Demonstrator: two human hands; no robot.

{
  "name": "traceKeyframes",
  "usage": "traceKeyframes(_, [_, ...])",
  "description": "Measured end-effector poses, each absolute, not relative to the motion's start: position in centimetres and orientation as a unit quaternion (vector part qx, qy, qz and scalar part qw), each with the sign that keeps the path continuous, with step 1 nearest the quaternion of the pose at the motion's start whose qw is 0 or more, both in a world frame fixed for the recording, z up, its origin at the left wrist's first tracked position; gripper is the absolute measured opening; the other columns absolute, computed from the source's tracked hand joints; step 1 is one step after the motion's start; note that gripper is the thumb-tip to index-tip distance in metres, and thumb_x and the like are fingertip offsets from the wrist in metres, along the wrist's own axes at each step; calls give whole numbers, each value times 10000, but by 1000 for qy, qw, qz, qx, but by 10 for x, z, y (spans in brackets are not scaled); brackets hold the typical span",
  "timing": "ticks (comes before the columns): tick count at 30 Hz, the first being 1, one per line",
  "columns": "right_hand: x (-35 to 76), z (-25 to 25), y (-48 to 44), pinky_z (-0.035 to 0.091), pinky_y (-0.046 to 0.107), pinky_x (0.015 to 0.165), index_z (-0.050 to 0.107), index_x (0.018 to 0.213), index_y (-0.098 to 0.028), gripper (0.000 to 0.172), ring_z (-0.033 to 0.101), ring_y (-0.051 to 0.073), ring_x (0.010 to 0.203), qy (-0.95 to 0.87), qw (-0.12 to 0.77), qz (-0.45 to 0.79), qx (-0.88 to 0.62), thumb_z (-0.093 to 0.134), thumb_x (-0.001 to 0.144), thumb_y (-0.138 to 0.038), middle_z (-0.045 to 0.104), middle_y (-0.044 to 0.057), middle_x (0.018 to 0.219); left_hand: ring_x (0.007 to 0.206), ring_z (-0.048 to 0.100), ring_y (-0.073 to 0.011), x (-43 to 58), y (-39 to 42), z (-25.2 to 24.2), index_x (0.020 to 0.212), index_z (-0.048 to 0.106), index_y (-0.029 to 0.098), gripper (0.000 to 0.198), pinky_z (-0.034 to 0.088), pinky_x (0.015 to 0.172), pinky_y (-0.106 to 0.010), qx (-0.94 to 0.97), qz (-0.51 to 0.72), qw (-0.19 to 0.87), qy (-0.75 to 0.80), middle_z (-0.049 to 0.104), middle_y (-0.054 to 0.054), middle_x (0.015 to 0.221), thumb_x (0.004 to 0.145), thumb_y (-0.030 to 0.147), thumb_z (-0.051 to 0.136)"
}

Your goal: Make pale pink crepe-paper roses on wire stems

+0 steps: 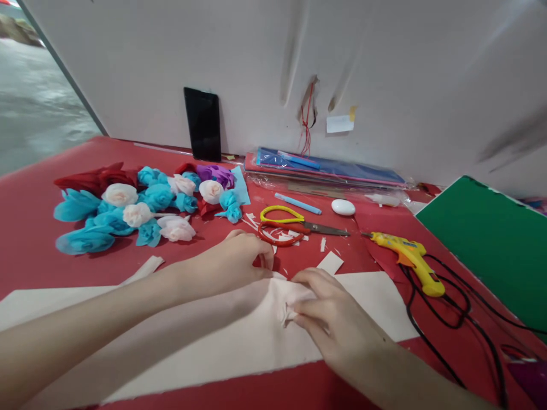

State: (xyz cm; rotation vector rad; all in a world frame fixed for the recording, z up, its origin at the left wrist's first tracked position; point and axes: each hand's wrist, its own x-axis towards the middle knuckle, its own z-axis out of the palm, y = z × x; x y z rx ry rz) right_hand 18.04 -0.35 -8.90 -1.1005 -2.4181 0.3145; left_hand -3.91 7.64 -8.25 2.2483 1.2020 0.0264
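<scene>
A long sheet of pale cream-pink crepe paper [179,356] lies across the front of the table under both arms. My left hand [243,256] is closed, its fingertips pinching paper near the sheet's upper edge. Close beside it on the right, my right hand [329,310] pinches a small gathered, folded piece of pale crepe paper [285,313] between thumb and fingers. Whether this piece joins the sheet beneath I cannot tell. Just beyond the hands lie scissors [305,225] with one yellow and one red handle, among small white paper scraps [331,262].
Blue, white, red and purple paper flowers [156,196] cluster at left. A yellow glue gun [408,259] with a looping black cord lies right, near a green board [491,245]. Behind are a light blue pen [298,203], white egg-shaped object [343,207], wrapped sheets [333,168] and leaning phone [203,125].
</scene>
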Motion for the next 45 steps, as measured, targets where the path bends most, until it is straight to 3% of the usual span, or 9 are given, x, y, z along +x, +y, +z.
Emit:
traceKeyframes(5, [170,-101,-17,595,378,687,763,783,-132,374,717,257,759,-879,288,-56,-376,456,886,55,796,170,912,1035,725,-242,-39,84,-81,1203,693,181,259,633,924,-461,838,19,318,442,727,-87,1219,1027,371,685])
traceKeyframes(9, [173,-121,-29,564,356,828,763,870,-180,426,732,228,763,-879,306,-127,-343,400,988,8,827,96,839,1036,724,-244,-38,92,-90,1210,691,182,268,637,915,-456,839,29,329,432,724,-87,1227,1025,376,687])
traceKeyframes(12, [180,-137,-39,516,325,897,781,938,-187,345,760,191,763,-880,294,-175,-330,480,1057,-68,863,33,868,1045,722,-245,-39,95,-94,1209,692,185,267,635,921,-458,839,31,335,427,722,-89,1235,1024,378,688])
traceKeyframes(20, [181,-141,-45,532,318,900,783,897,-207,410,754,158,688,-901,268,-177,-292,455,1065,-27,878,-5,834,1023,727,-241,-39,98,-99,1186,697,176,254,640,901,-448,827,26,354,436,730,-82,1202,1022,369,693])
traceKeyframes(25, [172,-127,-38,523,316,771,748,822,-198,523,703,148,630,-881,321,-166,-305,341,1119,-60,868,-2,773,1011,730,-241,-43,98,-77,1162,701,165,247,639,896,-447,816,51,364,446,736,-74,1170,1022,369,693])
traceKeyframes(31, [174,-115,-37,523,339,878,737,877,-172,480,746,169,778,-883,325,-152,-302,348,1139,-71,866,26,808,1034,728,-256,-56,107,-62,1145,708,160,242,632,919,-460,799,50,376,466,737,-67,1168,1017,365,699])
traceKeyframes(38, [175,-111,-34,526,345,860,722,928,-145,444,742,166,775,-889,324,-161,-281,343,1140,-51,867,20,796,1014,731,-255,-65,113,-72,1181,700,163,271,646,878,-438,785,8,430,446,732,-69,1185,1017,379,699])
traceKeyframes(45, [175,-110,-40,506,346,918,730,926,-169,470,737,170,795,-899,313,-135,-277,328,1147,-70,871,10,817,1066,723,-266,-54,106,-63,1208,694,169,278,635,927,-468,809,-41,412,418,722,-81,1236,1018,372,698])
